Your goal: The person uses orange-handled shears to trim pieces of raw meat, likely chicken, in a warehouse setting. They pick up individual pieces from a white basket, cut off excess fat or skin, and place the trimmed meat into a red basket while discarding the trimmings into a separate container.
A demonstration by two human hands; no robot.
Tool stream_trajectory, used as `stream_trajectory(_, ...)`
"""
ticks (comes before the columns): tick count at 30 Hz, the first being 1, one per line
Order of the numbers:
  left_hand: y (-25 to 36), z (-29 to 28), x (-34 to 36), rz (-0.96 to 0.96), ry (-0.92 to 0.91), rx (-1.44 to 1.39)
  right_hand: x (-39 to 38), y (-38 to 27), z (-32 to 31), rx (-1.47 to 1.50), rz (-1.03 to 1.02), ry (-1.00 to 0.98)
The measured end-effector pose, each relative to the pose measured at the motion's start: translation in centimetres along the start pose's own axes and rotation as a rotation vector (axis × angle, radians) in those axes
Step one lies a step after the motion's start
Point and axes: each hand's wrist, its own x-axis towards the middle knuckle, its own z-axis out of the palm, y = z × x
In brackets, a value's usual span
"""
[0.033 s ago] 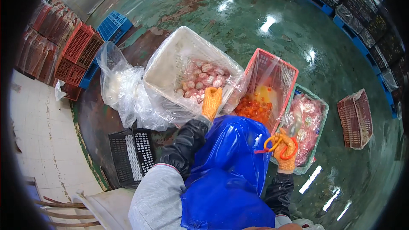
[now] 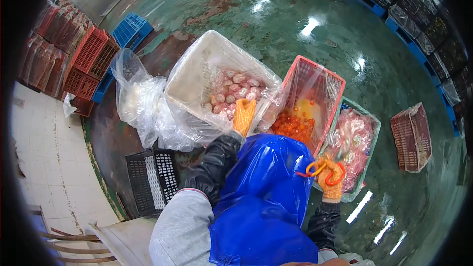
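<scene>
My left hand [image 2: 244, 117], in an orange glove, is at the near side of a white crate [image 2: 189, 66] lined with clear plastic. Its fingers are drawn together, and what they hold, if anything, is hidden. Beyond it in the crate lie pinkish, egg-like round pieces [image 2: 231, 92]. My right hand [image 2: 329, 180], also gloved in orange, is closed on an orange looped thing [image 2: 337, 173] at the near left side of a green crate [image 2: 375, 130]. That crate holds wet pink and whitish pieces [image 2: 351, 140]. Between them, a red crate [image 2: 340, 81] contains orange yolk-like balls [image 2: 293, 125] and yellowish liquid.
A heap of clear plastic bags [image 2: 148, 103] lies left of the white crate, with a black crate [image 2: 152, 177] nearer me. A dark red crate [image 2: 411, 138] stands to the right on the wet green floor [image 2: 281, 29]. Stacked crates [image 2: 91, 54] line the left.
My left hand has shifted very slightly upward. My right hand and the looped thing have moved only a touch.
</scene>
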Motion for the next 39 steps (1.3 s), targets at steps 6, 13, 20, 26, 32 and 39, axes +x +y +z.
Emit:
stream_trajectory(6, -0.9, 4.4, 6.9, 0.317, 0.176, 0.646, -4.8, 0.6, -4.9, 0.032, 0.094, 0.053)
stream_trajectory(13, 0.5, 5.6, 7.6, 0.006, -0.356, 0.643, -8.3, 1.5, -7.1, -0.140, -0.050, 0.247)
stream_trajectory(20, 8.5, 10.7, -2.3, 0.161, -0.555, -0.003, -9.5, 2.8, -7.6, 0.218, 0.006, 0.403)
stream_trajectory(26, 6.4, 20.7, -11.5, 0.029, -0.925, 0.045, -12.6, 1.5, -7.4, 0.329, 0.000, 0.476)
stream_trajectory(32, 2.1, 22.9, -15.0, 1.067, -1.124, 0.633, -15.4, 2.2, -8.5, 0.363, 0.003, 0.560)
stream_trajectory(39, 2.3, 17.0, -10.2, 0.048, -0.887, -0.196, -12.9, 2.4, -8.0, 0.364, -0.005, 0.424)
